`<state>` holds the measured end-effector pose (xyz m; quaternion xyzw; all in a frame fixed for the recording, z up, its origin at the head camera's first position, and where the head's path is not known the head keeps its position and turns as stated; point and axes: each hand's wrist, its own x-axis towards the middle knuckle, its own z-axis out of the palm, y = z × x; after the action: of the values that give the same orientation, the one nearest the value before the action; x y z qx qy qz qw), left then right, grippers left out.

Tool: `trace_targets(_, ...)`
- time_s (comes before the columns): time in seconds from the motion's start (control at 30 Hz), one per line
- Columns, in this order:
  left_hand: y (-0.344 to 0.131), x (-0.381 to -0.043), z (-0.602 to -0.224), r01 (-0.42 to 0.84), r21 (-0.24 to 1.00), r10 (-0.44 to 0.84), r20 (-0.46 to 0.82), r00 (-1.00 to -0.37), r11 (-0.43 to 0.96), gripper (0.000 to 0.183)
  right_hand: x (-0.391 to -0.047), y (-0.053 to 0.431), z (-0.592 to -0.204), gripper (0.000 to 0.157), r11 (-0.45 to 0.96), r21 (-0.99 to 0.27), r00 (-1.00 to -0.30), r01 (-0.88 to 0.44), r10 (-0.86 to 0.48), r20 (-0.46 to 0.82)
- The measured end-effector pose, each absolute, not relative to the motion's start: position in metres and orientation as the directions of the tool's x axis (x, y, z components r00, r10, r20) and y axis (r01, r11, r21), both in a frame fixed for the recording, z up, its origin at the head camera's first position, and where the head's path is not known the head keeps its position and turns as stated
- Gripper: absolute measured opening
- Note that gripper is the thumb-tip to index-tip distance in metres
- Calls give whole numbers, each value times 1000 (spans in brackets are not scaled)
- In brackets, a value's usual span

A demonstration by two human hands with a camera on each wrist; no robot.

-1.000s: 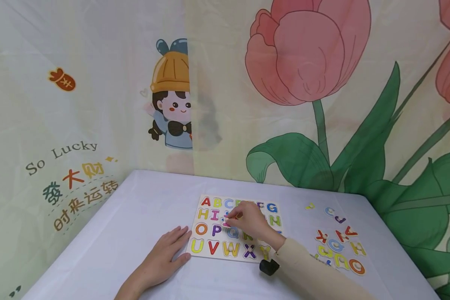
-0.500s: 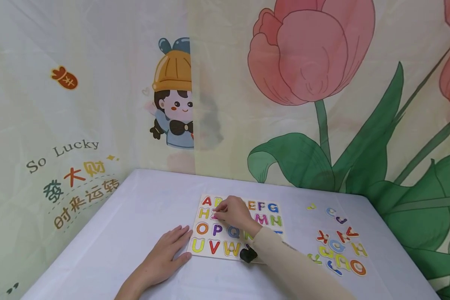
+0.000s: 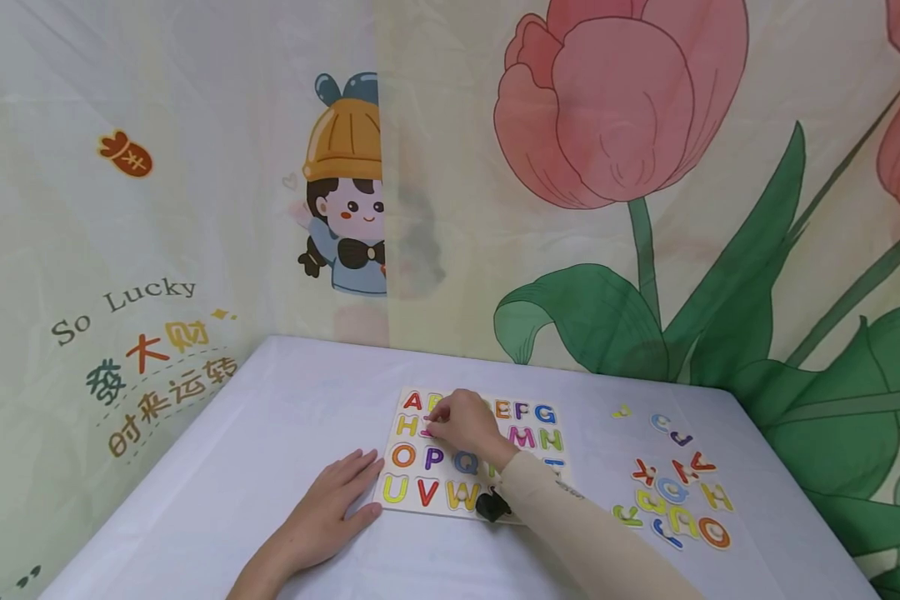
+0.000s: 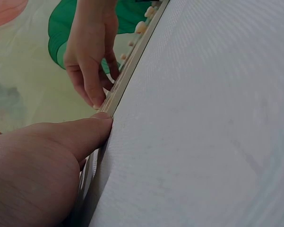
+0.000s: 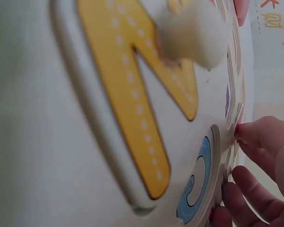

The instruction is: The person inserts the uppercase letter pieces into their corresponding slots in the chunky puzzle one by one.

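Observation:
A wooden alphabet puzzle board [image 3: 450,480] lies on the white table. My right hand [image 3: 465,419] is over its left half in the head view, thumb and fingertips pinching a pink letter I piece [image 3: 426,432] at the I spot, below the B. The right wrist view shows thumb and finger at the piece's pink edge [image 5: 237,127]. Nearer that camera are a knobbed yellow W [image 5: 127,94] and a blue Q [image 5: 196,179]. My left hand [image 3: 324,507] rests spread on the table, its thumb touching the board's edge [image 4: 125,78]. The right hand covers part of the upper rows.
Loose letter pieces lie in a group at the table's right, among them an orange O [image 3: 714,533], a yellow H [image 3: 717,497] and a blue J [image 3: 667,534]. A small yellow piece [image 3: 621,412] lies farther back. Printed curtains [image 3: 450,317] stand behind the table.
My right hand has moved left across the board with the pink I, from near the J to the I spot, and has stayed there since. The left hand has kept its place.

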<state>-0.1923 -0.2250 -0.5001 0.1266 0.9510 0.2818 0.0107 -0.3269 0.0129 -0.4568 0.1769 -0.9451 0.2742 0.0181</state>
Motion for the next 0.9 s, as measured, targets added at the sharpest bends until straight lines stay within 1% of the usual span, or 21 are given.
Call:
trace_targets(0.1, -225, -193, -500, 234, 540, 248, 48, -968, 809, 68, -326, 14, -454, 7, 793, -504, -938, -342, -321, 132)
trace_targets(0.43, -226, -194, -497, 234, 528, 244, 51, -968, 816, 68, -328, 15, -458, 7, 767, -547, -938, -336, -324, 122)
trace_targets(0.5, -226, -194, -498, 238, 525, 246, 55, -968, 817, 68, -326, 16, -457, 11, 762, -544, -932, -350, -340, 124)
trace_targets(0.73, -225, -193, -500, 239, 528, 243, 63, -968, 815, 67, -321, 25, -453, 32, 741, -550, -910, -386, -404, 93)
trace_targets(0.8, -224, -192, -500, 236, 531, 240, 62, -969, 814, 67, -321, 33, -453, 35, 715, -558, -888, -420, -449, 93)
trace_targets(0.9, -223, -193, -500, 239, 525, 242, 64, -968, 817, 66, -321, 52, -452, 37, 662, -607, -865, -440, -494, 87)
